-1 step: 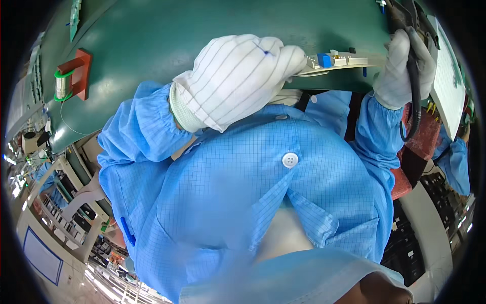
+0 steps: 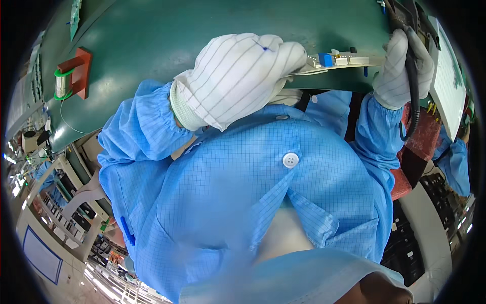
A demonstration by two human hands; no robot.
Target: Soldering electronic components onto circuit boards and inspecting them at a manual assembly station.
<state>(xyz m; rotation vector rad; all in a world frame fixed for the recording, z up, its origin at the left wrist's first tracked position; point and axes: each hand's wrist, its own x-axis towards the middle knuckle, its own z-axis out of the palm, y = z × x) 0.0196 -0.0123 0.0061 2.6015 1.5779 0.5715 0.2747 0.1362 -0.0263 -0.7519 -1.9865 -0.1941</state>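
Note:
My left hand [image 2: 238,76], in a white striped glove, is closed into a fist at the left end of a long narrow circuit board [image 2: 349,61]. The board lies along the near edge of the green table [image 2: 202,25] and carries a blue component [image 2: 325,60] and small white parts. My right hand [image 2: 395,71], also gloved, grips a black hand tool [image 2: 412,71] at the board's right end. The tool's black cable [image 2: 407,126] hangs down past my wrist. The tool's tip is hidden. I wear a blue checked smock [image 2: 243,192].
A red holder with a spool of thin wire [image 2: 68,76] stands at the table's left. A white panel [image 2: 448,86] leans at the right. Another person's blue sleeve [image 2: 455,162] shows at the far right. Racks and shelves [image 2: 61,213] fill the lower left.

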